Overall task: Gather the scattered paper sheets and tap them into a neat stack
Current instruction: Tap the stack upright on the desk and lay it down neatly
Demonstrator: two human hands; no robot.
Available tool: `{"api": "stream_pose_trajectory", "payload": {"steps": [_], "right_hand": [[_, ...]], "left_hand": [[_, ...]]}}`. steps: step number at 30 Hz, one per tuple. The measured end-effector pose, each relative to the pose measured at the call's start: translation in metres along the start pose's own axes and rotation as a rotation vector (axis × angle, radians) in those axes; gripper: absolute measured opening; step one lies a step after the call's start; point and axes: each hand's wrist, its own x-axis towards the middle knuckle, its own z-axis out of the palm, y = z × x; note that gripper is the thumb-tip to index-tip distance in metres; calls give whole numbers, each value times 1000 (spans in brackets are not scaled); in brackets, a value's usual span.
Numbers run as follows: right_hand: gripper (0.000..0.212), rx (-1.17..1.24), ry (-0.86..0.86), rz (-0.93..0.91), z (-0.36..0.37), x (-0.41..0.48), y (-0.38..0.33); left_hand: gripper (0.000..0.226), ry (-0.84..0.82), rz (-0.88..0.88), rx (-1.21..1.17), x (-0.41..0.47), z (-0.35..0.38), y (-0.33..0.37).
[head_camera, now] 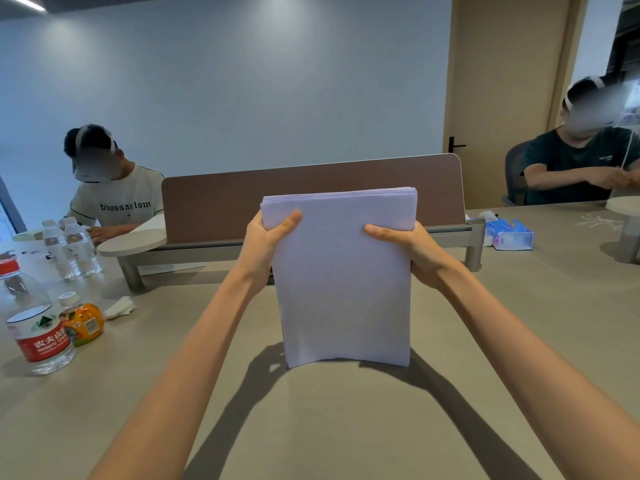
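A stack of white paper sheets (343,282) stands upright on its short edge on the beige table (329,427), in the middle of the view. Its bottom edge bows slightly where it meets the table. My left hand (266,244) grips the stack's upper left side, thumb on the front face. My right hand (412,251) grips the upper right side the same way. The top edges of the sheets look nearly even, with a few sheets slightly offset at the upper left corner.
A brown desk divider (214,209) stands behind the stack. Water bottles (40,337) and an orange drink bottle (81,322) stand at the left, with a crumpled tissue (119,308). A blue tissue pack (509,233) lies at the right. Two seated people work across the table.
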Motion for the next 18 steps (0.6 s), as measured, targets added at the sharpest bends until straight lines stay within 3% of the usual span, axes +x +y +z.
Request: {"api": "stream_pose_trajectory", "payload": {"steps": [6, 18], "right_hand": [[34, 31, 132, -50, 3, -1, 0], [33, 20, 247, -128, 5, -1, 1]], "left_hand": [[49, 133, 41, 9, 6, 9, -2], [50, 103, 140, 167, 5, 18, -12]]}}
